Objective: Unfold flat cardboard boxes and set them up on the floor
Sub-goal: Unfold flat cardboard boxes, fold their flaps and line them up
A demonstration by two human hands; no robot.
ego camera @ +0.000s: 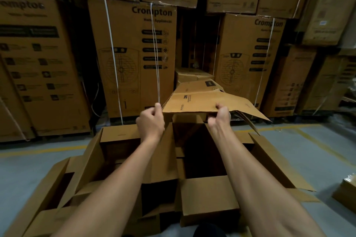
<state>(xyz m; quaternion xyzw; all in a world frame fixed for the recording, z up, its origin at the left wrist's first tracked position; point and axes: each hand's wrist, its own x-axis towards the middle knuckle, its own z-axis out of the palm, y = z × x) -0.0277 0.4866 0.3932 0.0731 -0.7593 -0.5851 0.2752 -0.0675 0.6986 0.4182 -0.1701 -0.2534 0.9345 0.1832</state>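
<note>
I hold a flat brown cardboard box up in front of me, roughly level, above the floor. My left hand pinches its near left corner. Along the near edge, further right, my right hand grips it with curled fingers. A loose flap hangs down at the right end. Below my arms stand three opened boxes with their flaps up: one at the left, one in the middle-right and one nearest to me.
Tall strapped Crompton cartons are stacked as a wall behind, with a dark gap between two stacks. Grey floor with yellow lines lies to both sides. Another cardboard piece sits at the right edge.
</note>
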